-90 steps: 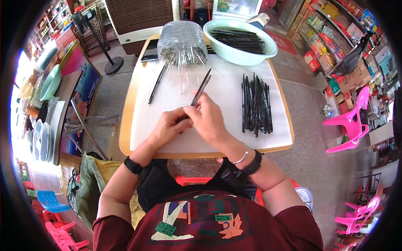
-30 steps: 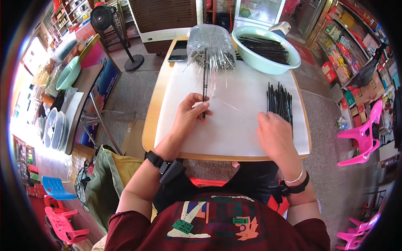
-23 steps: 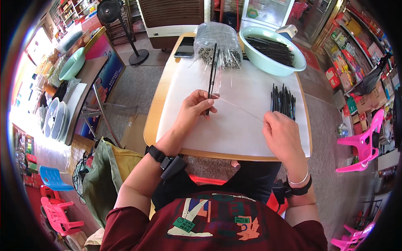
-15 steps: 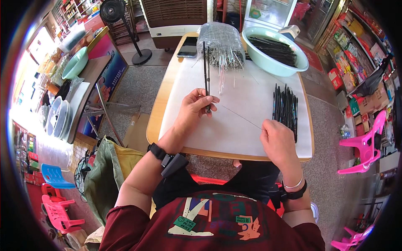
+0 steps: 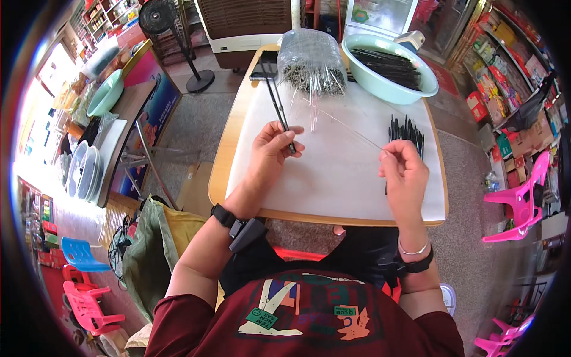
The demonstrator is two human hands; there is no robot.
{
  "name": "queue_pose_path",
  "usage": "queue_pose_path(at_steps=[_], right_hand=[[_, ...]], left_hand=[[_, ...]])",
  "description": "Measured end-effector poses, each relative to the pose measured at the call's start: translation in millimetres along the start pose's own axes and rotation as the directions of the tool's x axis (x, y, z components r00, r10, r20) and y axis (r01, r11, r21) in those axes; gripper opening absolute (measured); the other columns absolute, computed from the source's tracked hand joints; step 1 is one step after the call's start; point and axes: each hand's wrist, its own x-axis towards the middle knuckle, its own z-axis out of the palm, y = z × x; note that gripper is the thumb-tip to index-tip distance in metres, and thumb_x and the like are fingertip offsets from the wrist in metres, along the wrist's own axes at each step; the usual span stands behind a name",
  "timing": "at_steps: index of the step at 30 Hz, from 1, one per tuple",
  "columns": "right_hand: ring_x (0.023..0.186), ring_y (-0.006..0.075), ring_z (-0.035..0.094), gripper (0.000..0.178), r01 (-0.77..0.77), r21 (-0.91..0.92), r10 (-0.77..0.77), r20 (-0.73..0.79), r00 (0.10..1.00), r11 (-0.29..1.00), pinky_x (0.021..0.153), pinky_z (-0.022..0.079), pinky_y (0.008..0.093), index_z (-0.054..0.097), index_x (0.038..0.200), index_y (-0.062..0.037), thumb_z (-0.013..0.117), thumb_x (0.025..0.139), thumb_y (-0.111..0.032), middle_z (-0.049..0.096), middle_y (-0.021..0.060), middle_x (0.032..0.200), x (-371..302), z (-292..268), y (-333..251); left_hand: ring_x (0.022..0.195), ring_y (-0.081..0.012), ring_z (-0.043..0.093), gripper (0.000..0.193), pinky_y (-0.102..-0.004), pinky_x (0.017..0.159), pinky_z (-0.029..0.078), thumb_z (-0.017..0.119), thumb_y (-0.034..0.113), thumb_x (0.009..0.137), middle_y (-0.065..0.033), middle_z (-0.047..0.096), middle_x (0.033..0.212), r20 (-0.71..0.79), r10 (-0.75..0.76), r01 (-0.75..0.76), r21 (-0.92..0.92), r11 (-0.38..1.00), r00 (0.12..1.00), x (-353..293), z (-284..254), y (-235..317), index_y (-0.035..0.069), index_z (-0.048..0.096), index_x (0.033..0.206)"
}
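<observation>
In the left hand (image 5: 273, 147), slim black rods (image 5: 278, 109) were pinched near their lower ends between thumb and fingers, their long tips left free above the table (image 5: 333, 190) (two seemed to show, though the count could not be settled). By the right hand (image 5: 407, 175), a thin pale strand (image 5: 355, 131) was gripped at one end between thumb and forefinger, its far end angled toward the wrapped bundle; whether the bundle was touched could not be told. The rods were judged light, fairly stiff and smooth enough to slip, best taken low and close together; the strand was judged nearly weightless, springy and easily bent, best taken by its tip. Just behind the right hand, more rods were gathered in a loose pile (image 5: 407, 132). Farther out, a bundle (image 5: 310, 50) of fine strands was enclosed in clear plastic, with loose ends spilled from its near side. Beside it, a pale green basin (image 5: 429, 85) was well filled with dark rods (image 5: 386, 66), laid mostly lengthwise.
</observation>
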Motion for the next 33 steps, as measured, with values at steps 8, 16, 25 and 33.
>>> queue_pose_path(at_steps=[8, 16, 25, 33], right_hand=[[0.059, 0.0051, 0.051, 0.004, -0.036, -0.135, 0.054, 0.137, 0.989, 0.990, 0.054, 0.041, 0.0200, 0.056, 0.084, 0.0002, 0.060, 0.082, -0.001, 0.056, 0.0020, 0.067, -5.0, -13.0, 1.4], [0.058, 0.0113, 0.053, 0.005, 0.133, -0.255, -0.112, 0.098, 0.989, 0.958, 0.054, 0.043, 0.0240, 0.055, 0.083, -0.0006, 0.059, 0.080, 0.002, 0.056, 0.0051, 0.070, 9.0, -14.1, -29.5], [0.070, 0.0325, 0.055, 0.007, 0.383, -0.576, -0.172, 0.386, 0.906, 0.722, 0.061, 0.043, 0.0394, 0.051, 0.081, -0.0009, 0.057, 0.078, 0.000, 0.055, 0.0132, 0.074, 15.4, -43.6, -59.0], [0.061, 0.0108, 0.056, 0.008, -0.071, -0.052, 0.086, 0.418, 0.904, 0.996, 0.058, 0.046, 0.0266, 0.058, 0.084, 0.0015, 0.060, 0.083, -0.006, 0.060, 0.0058, 0.069, 38.3, 11.3, -6.1]], left_hand=[[0.073, -0.0172, 0.064, 0.009, -0.0273, 0.064, 0.050, 0.058, 0.005, 0.088, -0.0189, 0.061, 0.114, -0.008, -0.046, 0.046, 0.128, 0.991, 0.999, 0.4, 2.8, -0.2, 0.008, 0.050, 0.089], [0.070, -0.0171, 0.062, 0.010, -0.0276, 0.064, 0.050, 0.060, 0.006, 0.088, -0.0122, 0.062, 0.099, -0.074, 0.038, -0.035, 0.035, 0.999, 0.997, 1.4, -2.3, -5.4, 0.008, 0.050, 0.090], [0.071, -0.0191, 0.066, 0.011, -0.0262, 0.056, 0.053, 0.061, 0.007, 0.088, -0.0071, 0.060, 0.086, -0.051, -0.019, 0.026, 0.145, 0.989, 0.999, 1.9, 2.7, -3.3, 0.007, 0.050, 0.092], [0.080, -0.0206, 0.066, 0.013, -0.0292, 0.069, 0.055, 0.059, 0.000, 0.085, -0.0062, 0.061, 0.086, 0.033, -0.066, 0.058, 0.211, 0.976, 0.997, -0.1, 5.9, -0.9, 0.006, 0.052, 0.095]])
